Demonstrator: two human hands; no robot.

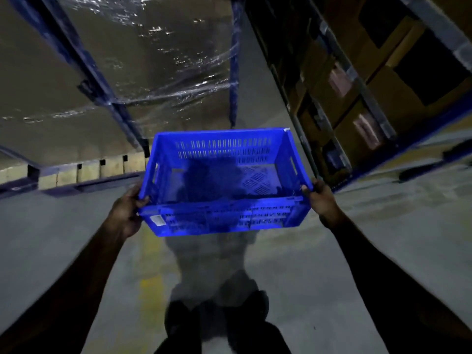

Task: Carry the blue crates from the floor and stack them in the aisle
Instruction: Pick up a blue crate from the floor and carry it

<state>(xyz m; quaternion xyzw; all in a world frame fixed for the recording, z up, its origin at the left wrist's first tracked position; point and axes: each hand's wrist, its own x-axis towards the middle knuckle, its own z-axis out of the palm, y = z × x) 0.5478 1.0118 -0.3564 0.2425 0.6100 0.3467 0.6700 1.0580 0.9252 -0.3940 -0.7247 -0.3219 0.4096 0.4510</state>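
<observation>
An empty blue crate with slotted walls hangs in the air in front of me, above the concrete floor. My left hand grips its near left corner at the rim. My right hand grips its near right corner. A white label sits on the crate's near wall at the left. The crate's open top faces me and nothing lies inside. No other crate shows in this view.
A blue rack with plastic-wrapped goods on a wooden pallet stands at the left. Shelves of cardboard boxes line the right. The narrow aisle floor runs between them. A faded yellow line marks the floor; my feet are below.
</observation>
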